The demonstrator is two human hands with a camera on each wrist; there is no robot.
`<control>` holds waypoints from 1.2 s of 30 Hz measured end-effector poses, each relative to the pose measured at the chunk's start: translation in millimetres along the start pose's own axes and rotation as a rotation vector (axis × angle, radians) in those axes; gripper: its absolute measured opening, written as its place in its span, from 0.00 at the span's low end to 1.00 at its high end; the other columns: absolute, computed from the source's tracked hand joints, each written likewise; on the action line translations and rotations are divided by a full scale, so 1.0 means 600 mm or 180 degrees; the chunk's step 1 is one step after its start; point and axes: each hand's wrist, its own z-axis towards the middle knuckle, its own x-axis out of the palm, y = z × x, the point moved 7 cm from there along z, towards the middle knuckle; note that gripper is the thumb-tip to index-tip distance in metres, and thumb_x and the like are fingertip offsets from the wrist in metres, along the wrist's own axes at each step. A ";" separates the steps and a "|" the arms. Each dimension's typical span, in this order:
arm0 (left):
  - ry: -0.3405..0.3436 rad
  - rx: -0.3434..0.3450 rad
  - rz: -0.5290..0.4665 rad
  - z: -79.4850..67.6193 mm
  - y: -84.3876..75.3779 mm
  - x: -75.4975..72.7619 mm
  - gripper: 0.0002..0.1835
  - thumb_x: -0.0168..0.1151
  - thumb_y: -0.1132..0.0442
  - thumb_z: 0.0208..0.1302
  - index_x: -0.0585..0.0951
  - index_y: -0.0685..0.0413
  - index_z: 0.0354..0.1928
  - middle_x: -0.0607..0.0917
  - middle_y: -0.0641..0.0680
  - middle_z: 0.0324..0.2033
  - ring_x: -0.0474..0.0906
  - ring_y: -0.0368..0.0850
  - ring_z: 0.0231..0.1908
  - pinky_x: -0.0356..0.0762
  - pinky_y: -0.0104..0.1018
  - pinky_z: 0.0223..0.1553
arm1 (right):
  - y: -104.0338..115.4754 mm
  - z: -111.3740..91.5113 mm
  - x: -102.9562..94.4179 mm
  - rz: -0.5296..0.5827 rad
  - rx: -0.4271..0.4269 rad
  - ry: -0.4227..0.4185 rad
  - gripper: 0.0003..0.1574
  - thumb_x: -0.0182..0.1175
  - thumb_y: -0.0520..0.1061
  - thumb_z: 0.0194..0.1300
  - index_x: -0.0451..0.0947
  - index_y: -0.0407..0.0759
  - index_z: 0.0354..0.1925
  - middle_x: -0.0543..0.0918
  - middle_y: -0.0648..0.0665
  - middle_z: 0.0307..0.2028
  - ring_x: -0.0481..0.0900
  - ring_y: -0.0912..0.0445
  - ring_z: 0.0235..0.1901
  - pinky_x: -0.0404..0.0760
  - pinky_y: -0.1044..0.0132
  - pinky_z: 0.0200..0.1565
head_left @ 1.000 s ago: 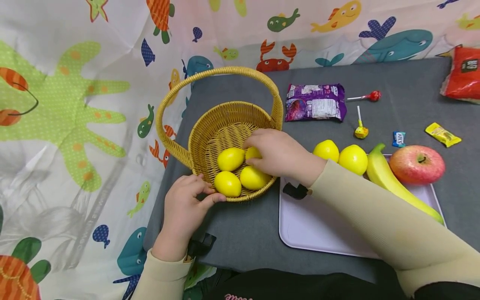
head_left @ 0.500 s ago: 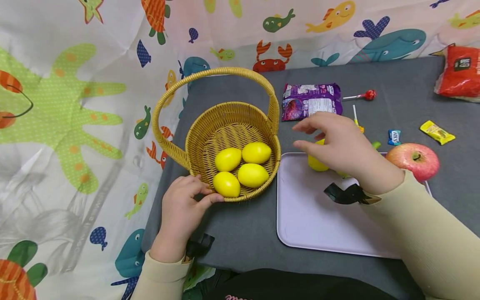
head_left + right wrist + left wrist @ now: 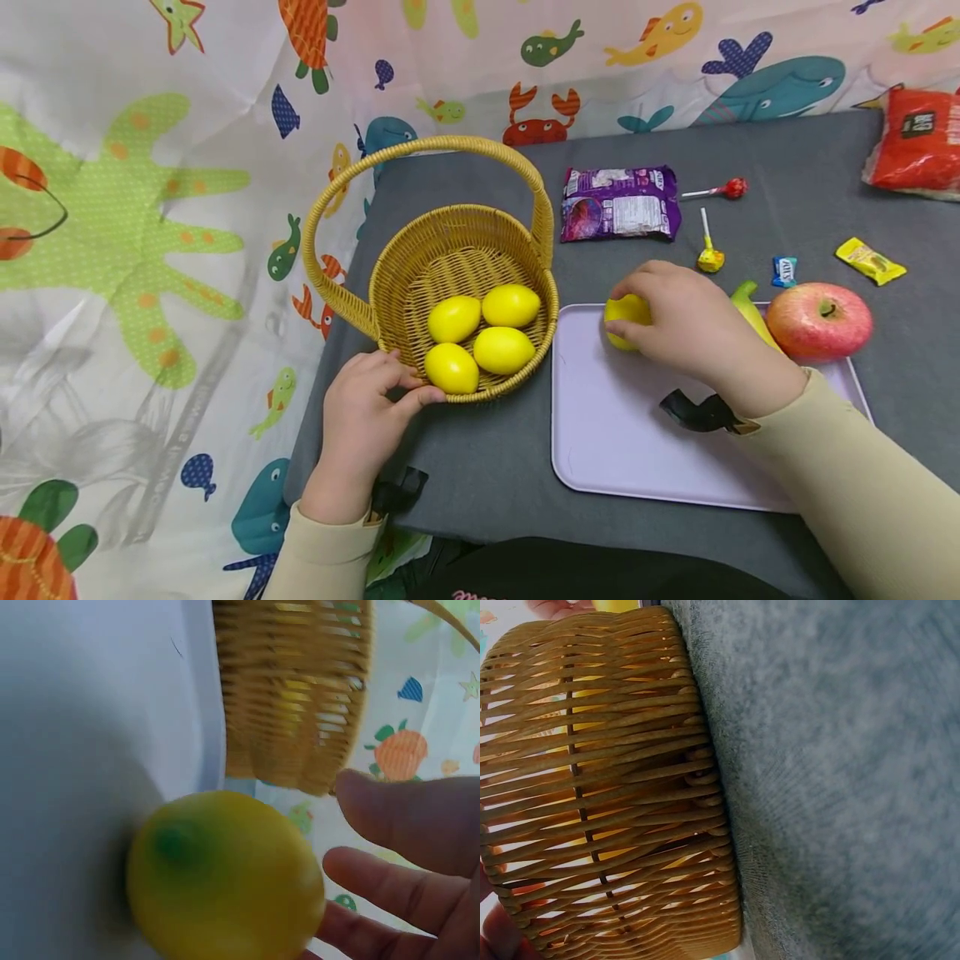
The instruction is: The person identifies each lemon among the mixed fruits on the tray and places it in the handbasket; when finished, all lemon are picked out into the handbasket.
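A round wicker basket with a tall handle holds several lemons. My left hand grips its near-left rim, thumb along the edge; in the left wrist view the woven side fills the left part, with fingertips at the lower left corner. Over the tray's far left corner, my right hand curls fingers and thumb around another lemon. The right wrist view has a green-tipped lemon large at the bottom, overlapping the lower fingers.
The lilac tray also bears a banana and an apple. Behind it lie a purple packet, two lollipops, a blue sweet and a yellow sweet. A red bag stands far right.
My right hand has left the lemons inside the basket and moved right to the tray, where it has closed around another lemon. The left hand has stayed on the basket's rim.
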 end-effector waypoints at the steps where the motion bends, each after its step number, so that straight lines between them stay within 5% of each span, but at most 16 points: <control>1: 0.0005 -0.0001 -0.0001 0.000 0.000 0.001 0.16 0.82 0.47 0.40 0.89 0.49 0.26 0.85 0.46 0.29 0.81 0.48 0.50 0.80 0.43 0.51 | 0.002 0.000 0.006 -0.0012 -0.0035 0.0047 0.21 0.72 0.53 0.61 0.84 0.44 0.49 0.82 0.41 0.49 0.78 0.44 0.47 0.79 0.43 0.51; 9: -0.0011 0.0017 -0.0025 0.000 0.001 0.001 0.16 0.82 0.47 0.40 0.89 0.48 0.27 0.85 0.45 0.29 0.81 0.47 0.50 0.79 0.42 0.50 | 0.011 -0.005 0.034 -0.0031 -0.0249 0.0214 0.37 0.81 0.51 0.49 0.82 0.45 0.56 0.79 0.41 0.55 0.76 0.43 0.54 0.77 0.42 0.58; 23: -0.0042 0.0045 -0.0026 0.000 0.000 0.000 0.17 0.82 0.47 0.40 0.89 0.49 0.27 0.85 0.45 0.29 0.81 0.48 0.50 0.79 0.42 0.51 | 0.011 -0.006 0.046 -0.0108 -0.0294 0.0165 0.32 0.76 0.48 0.56 0.79 0.43 0.58 0.78 0.41 0.56 0.75 0.43 0.53 0.77 0.44 0.56; 30: -0.0039 0.0063 -0.0049 0.001 -0.001 0.002 0.17 0.82 0.47 0.40 0.89 0.49 0.27 0.85 0.46 0.29 0.82 0.49 0.50 0.79 0.42 0.52 | 0.015 -0.011 0.001 0.0392 -0.0262 -0.0059 0.27 0.76 0.47 0.56 0.81 0.47 0.54 0.80 0.46 0.54 0.77 0.48 0.49 0.80 0.49 0.51; 36: -0.0006 0.0013 -0.0004 0.002 -0.001 0.000 0.16 0.82 0.47 0.41 0.89 0.49 0.26 0.85 0.45 0.28 0.81 0.47 0.49 0.79 0.42 0.51 | 0.074 -0.003 -0.036 0.1198 -0.0761 -0.0072 0.29 0.79 0.46 0.55 0.81 0.52 0.55 0.81 0.54 0.55 0.76 0.56 0.55 0.79 0.47 0.59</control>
